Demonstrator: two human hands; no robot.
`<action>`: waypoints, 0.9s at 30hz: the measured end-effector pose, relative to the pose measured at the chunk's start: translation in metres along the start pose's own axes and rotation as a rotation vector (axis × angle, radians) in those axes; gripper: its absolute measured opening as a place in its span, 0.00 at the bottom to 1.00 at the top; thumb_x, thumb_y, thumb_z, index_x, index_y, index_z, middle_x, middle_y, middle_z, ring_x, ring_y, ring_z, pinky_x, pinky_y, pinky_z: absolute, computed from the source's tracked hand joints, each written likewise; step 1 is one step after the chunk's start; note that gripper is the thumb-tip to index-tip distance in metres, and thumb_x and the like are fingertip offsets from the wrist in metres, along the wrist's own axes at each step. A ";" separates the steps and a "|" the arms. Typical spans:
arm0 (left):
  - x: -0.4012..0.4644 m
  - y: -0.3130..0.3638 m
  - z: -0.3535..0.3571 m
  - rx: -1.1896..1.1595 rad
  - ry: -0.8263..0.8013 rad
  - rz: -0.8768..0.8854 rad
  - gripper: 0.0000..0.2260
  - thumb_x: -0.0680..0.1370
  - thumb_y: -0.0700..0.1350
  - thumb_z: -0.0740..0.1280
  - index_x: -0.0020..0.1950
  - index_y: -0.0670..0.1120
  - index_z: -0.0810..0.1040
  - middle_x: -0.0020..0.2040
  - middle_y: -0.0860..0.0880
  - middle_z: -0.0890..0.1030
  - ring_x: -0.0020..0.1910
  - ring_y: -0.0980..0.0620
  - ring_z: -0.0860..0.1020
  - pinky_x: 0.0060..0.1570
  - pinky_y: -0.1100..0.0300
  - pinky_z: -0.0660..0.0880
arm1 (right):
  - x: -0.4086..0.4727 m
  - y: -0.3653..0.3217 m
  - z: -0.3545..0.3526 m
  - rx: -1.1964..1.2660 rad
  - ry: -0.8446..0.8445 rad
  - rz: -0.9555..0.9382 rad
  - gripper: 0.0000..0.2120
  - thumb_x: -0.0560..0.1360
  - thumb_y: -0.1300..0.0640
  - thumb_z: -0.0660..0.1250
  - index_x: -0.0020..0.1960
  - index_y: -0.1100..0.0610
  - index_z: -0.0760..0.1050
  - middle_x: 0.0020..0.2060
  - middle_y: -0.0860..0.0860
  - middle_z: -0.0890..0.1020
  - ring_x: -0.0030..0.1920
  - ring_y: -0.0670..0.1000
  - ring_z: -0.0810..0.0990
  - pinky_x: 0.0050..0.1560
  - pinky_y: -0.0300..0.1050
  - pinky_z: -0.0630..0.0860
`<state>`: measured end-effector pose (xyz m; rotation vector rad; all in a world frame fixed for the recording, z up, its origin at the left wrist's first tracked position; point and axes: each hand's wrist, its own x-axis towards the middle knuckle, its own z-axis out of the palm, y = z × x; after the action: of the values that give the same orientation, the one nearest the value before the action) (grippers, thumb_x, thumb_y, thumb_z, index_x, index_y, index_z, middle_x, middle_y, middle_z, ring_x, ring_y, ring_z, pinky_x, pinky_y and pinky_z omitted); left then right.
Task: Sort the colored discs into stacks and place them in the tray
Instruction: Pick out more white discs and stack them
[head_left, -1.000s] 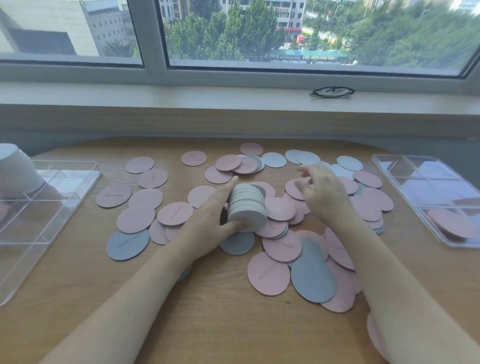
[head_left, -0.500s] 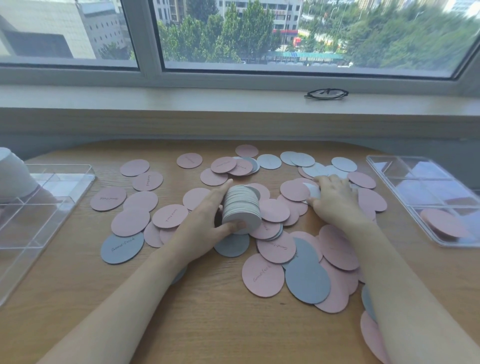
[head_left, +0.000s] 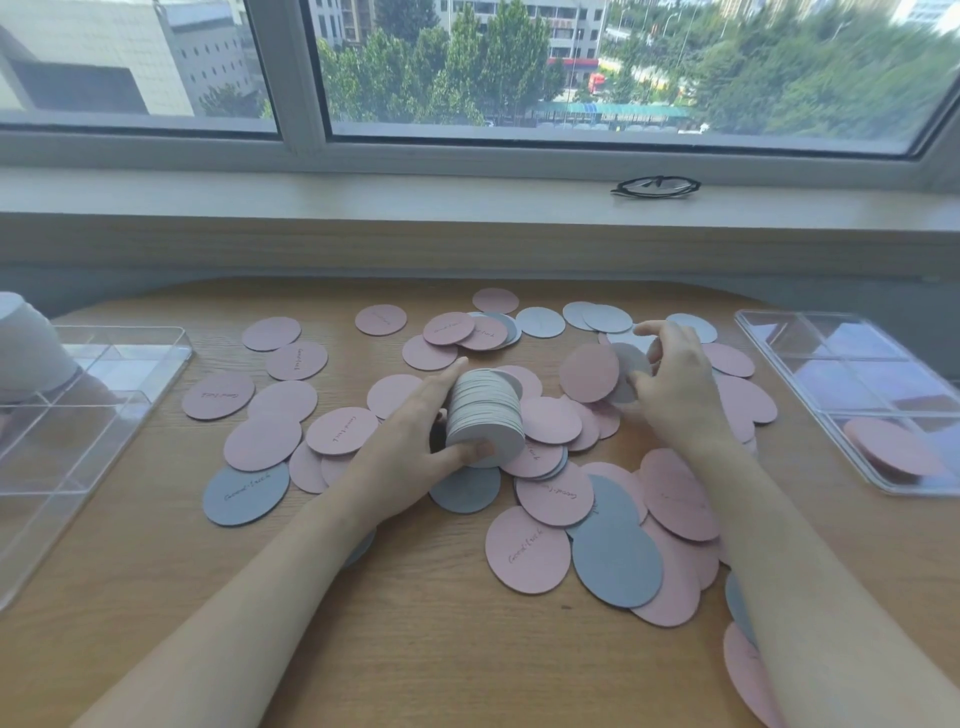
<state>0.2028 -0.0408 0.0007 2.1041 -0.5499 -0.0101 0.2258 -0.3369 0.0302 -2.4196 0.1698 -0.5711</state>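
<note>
Pink and grey-blue discs lie scattered over the wooden table (head_left: 415, 649). My left hand (head_left: 415, 447) grips a thick stack of pale grey discs (head_left: 485, 415), held on its side near the middle of the spread. My right hand (head_left: 670, 384) is to the right of it, fingers pinching a single pale grey disc (head_left: 628, 371) that is tilted up off the pile beside a pink disc (head_left: 589, 371). A clear tray (head_left: 130, 395) with compartments stands at the left. A second clear tray (head_left: 852, 400) at the right holds a pink disc stack (head_left: 893, 452).
A white stack (head_left: 26, 348) sits in the left tray's far compartment. Black glasses (head_left: 655, 186) lie on the windowsill behind the table. Large pink and grey discs (head_left: 618, 551) overlap near my right forearm.
My right hand went down onto the discs at the right of the stack and has now lifted one grey disc on edge. My left hand has kept hold of the stack.
</note>
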 end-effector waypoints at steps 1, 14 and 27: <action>0.000 0.000 0.000 -0.002 0.002 -0.001 0.39 0.74 0.57 0.73 0.80 0.56 0.57 0.73 0.60 0.69 0.71 0.59 0.68 0.69 0.51 0.70 | 0.000 -0.002 -0.001 0.016 0.057 -0.035 0.19 0.74 0.70 0.64 0.63 0.57 0.74 0.48 0.52 0.71 0.43 0.50 0.71 0.46 0.46 0.70; -0.001 0.002 -0.001 -0.048 0.043 0.008 0.32 0.72 0.50 0.77 0.72 0.63 0.66 0.60 0.66 0.76 0.63 0.59 0.75 0.64 0.54 0.75 | -0.035 -0.052 0.028 0.441 -0.056 -0.136 0.09 0.79 0.63 0.64 0.53 0.50 0.77 0.45 0.48 0.84 0.45 0.51 0.83 0.51 0.53 0.79; -0.001 0.008 0.005 0.303 -0.029 -0.034 0.42 0.76 0.69 0.55 0.82 0.49 0.45 0.81 0.53 0.55 0.78 0.55 0.55 0.75 0.58 0.56 | -0.051 -0.066 0.047 0.276 -0.705 -0.254 0.55 0.64 0.18 0.53 0.81 0.45 0.41 0.77 0.41 0.56 0.74 0.40 0.57 0.69 0.34 0.57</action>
<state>0.1973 -0.0485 0.0040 2.4109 -0.5610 0.0251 0.1997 -0.2455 0.0191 -2.2312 -0.4854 0.1695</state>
